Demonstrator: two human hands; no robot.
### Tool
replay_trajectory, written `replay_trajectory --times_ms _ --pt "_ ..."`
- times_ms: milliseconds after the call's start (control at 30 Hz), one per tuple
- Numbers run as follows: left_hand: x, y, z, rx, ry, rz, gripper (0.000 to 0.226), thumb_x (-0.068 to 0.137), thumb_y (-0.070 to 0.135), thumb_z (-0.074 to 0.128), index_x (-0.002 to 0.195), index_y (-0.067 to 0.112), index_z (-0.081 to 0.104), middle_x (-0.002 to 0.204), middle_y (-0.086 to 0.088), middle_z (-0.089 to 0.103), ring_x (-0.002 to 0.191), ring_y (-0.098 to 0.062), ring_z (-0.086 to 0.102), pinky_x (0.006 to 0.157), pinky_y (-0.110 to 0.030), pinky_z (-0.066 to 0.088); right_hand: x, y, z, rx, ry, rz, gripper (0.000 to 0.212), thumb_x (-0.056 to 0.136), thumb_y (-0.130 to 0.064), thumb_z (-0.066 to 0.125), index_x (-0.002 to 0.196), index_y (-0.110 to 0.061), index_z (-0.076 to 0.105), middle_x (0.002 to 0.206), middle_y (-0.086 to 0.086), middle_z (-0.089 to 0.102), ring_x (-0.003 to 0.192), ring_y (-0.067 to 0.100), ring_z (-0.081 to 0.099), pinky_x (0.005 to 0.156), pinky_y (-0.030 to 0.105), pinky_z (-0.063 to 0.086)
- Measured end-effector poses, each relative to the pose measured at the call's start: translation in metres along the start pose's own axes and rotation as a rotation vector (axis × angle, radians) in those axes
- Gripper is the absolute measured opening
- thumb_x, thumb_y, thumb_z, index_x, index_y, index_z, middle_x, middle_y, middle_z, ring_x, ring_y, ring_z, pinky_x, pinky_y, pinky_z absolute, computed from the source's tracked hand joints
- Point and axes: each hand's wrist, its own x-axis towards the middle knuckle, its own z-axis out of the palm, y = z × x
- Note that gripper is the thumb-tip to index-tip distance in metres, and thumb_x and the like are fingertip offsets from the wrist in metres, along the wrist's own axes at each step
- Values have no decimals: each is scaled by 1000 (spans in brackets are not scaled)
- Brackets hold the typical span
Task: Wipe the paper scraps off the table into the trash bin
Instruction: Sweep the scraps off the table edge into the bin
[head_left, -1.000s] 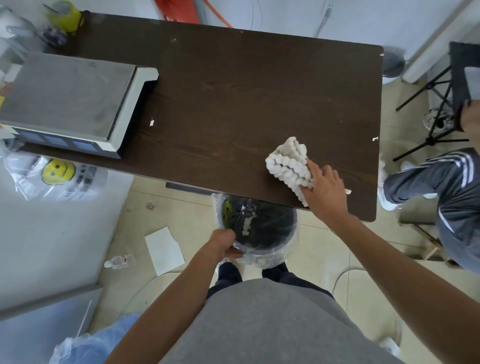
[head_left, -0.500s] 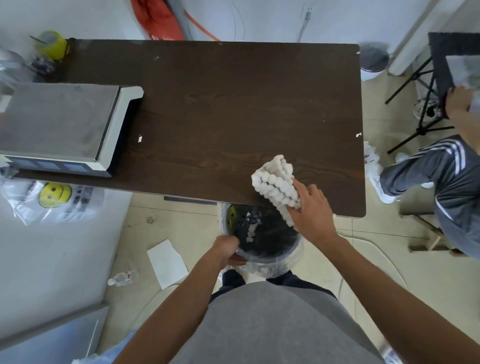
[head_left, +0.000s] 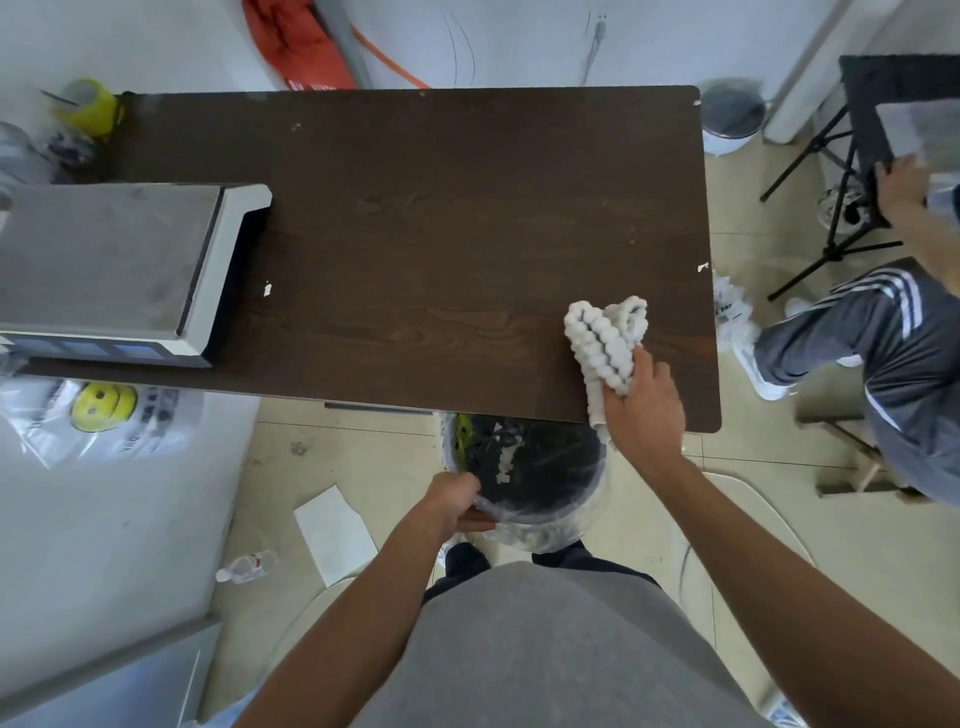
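Observation:
A dark brown table (head_left: 415, 234) fills the upper middle of the head view. My right hand (head_left: 641, 410) grips a white bobbly cloth (head_left: 605, 338) pressed on the table near its front right corner. A black-lined trash bin (head_left: 550, 499) sits just below the table's front edge, with white scraps inside. My left hand (head_left: 454, 501) holds the bin's rim on its left side. One small paper scrap (head_left: 267, 289) lies on the table beside the scale. Another scrap (head_left: 702, 267) sits at the table's right edge.
A grey weighing scale (head_left: 114, 265) covers the table's left end, with a yellow cup (head_left: 91, 106) behind it. A person in grey striped trousers (head_left: 883, 332) sits at the right beside a black stand (head_left: 852, 171). On the floor lie a sheet of paper (head_left: 335, 532) and a plastic bottle (head_left: 247, 565).
My right hand has slid the cloth to the right along the front of the table, away from the spot above the bin. My left hand has kept hold of the bin's rim.

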Motion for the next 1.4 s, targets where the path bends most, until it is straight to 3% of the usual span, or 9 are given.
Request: replay_trajectory --times_ms 367,467,600,833,967,1267,1400 --pt "-3 -5 -30 -101 15 -5 21 99 1 42 120 -1 48 115 -28 64 75 -35 72 59 -38 63 -5 -65 34 -2 -147 -173 62 93 -39 58 146 -16 35 120 14 51 109 34 54 85 45 48" --pt "0 -10 -47 -131 43 -6 26 98 -1 44 123 -3 49 112 -28 65 66 -33 72 50 -34 60 -1 -83 42 -27 -185 -226 63 94 -42 58 146 -15 35 122 15 51 111 34 54 89 45 48" --pt "6 -18 -72 -140 90 -6 28 98 1 45 125 -2 49 92 -21 66 58 -29 72 62 -38 63 4 -106 51 -85 -247 -310 63 94 -42 58 146 -18 34 122 14 51 111 33 54 88 45 48" --pt "11 -32 -107 -179 140 -9 30 99 2 43 128 -1 45 92 -20 62 55 -28 71 56 -36 62 -15 -126 69 -197 -344 -559 63 93 -41 59 147 -21 35 117 10 52 105 30 54 90 42 47" --pt "13 -39 -115 -203 141 -12 29 99 1 42 129 -1 45 92 -19 62 63 -30 72 70 -41 63 -38 -124 78 -238 -420 -669 63 92 -43 59 147 -24 34 114 7 51 103 27 55 88 39 47" --pt "10 -46 -113 -237 172 6 40 97 1 40 137 -5 43 117 -28 61 55 -30 71 50 -34 59 -35 -148 71 -83 -628 -572 50 93 -46 56 139 -34 44 111 -1 58 103 19 58 86 34 46" --pt "5 -46 -110 -274 164 11 38 97 0 42 135 -5 45 107 -25 64 59 -30 71 48 -33 58 -19 -161 62 110 -785 -388 36 90 -46 57 125 -34 56 110 -7 67 103 17 62 94 40 49"
